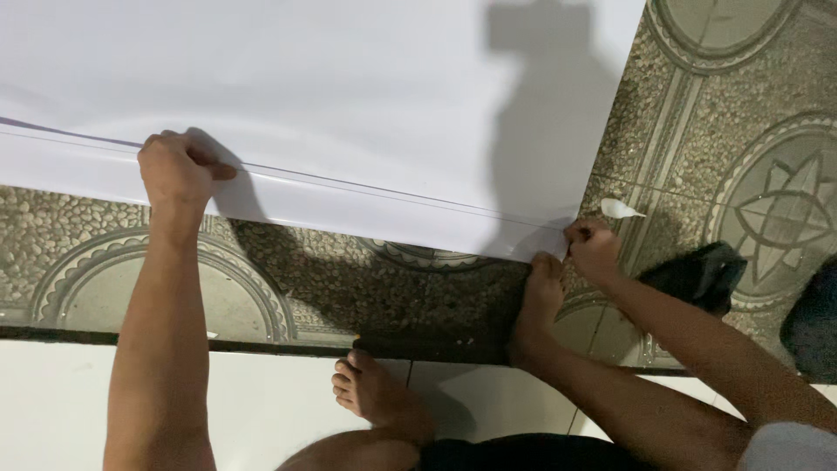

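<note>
A large white sheet (331,96) lies spread over the patterned pebble floor, its near edge folded into a long band. My left hand (177,170) is closed on that folded edge at the left. My right hand (593,249) pinches the sheet's near right corner. My bare right foot (540,301) rests toes-first against the same corner, right beside that hand. What the right fingers hold besides the sheet cannot be made out.
My other bare foot (370,392) stands on the white tiles (261,401) near me. A small white scrap (621,208) lies just past the sheet's corner. A black object (697,275) and a dark shape (813,323) lie at the right.
</note>
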